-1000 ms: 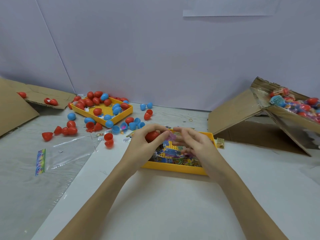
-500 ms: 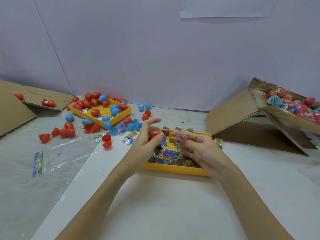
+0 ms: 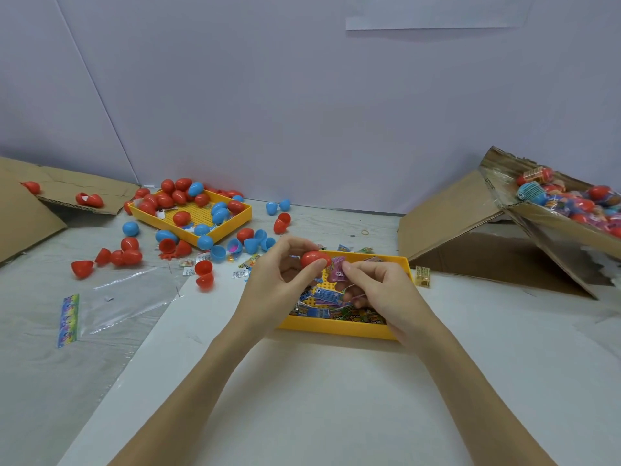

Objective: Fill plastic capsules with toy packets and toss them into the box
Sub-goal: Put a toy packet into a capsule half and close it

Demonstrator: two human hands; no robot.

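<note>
My left hand [image 3: 280,280] pinches a red capsule half [image 3: 314,258] above the near yellow tray [image 3: 336,327]. My right hand [image 3: 376,294] pinches a pink and purple toy packet [image 3: 337,270] just right of that capsule. The tray holds several colourful packets [image 3: 331,309]. A tilted cardboard box [image 3: 554,223] at the right holds several filled capsules [image 3: 571,200].
A second yellow tray [image 3: 242,216] at the back left holds several red and blue capsule halves, with more scattered on the table around it. Flattened cardboard [image 3: 60,190] lies far left. A clear plastic bag [image 3: 111,304] lies left of my arm. One loose packet [image 3: 422,275] sits by the near tray's right corner.
My right hand has lifted the pink packet out of the tray and brought it up beside the red capsule in my left hand. The view has shifted slightly.
</note>
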